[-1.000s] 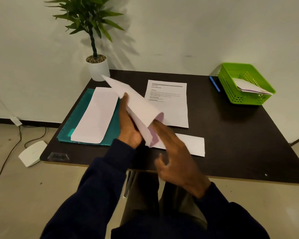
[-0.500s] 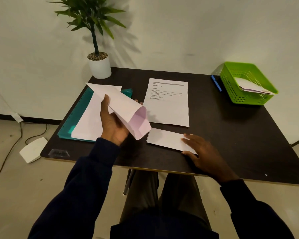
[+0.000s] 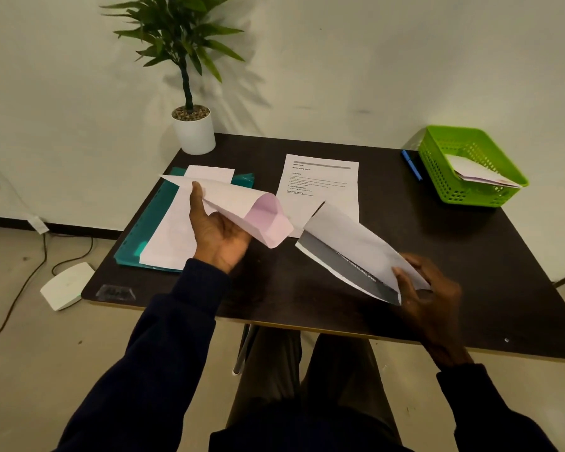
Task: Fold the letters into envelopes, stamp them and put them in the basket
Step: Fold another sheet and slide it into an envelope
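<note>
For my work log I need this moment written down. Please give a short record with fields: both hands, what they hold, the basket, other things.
left hand: holds the envelope, its mouth open toward the letter
right hand: holds the folded letter above the table
letter and envelope: apart, letter not yet inserted
basket: far right corner, white paper inside
pen: blue, beside the basket
printed sheet: flat, table centre
folder: teal, left, white sheet on top

Left hand (image 3: 217,233) holds envelope (image 3: 238,202), mouth open, above table (image 3: 437,236). Right hand (image 3: 428,298) pinches folded letter (image 3: 349,243) just right of it. Green basket (image 3: 470,195) far right, paper inside.
</note>
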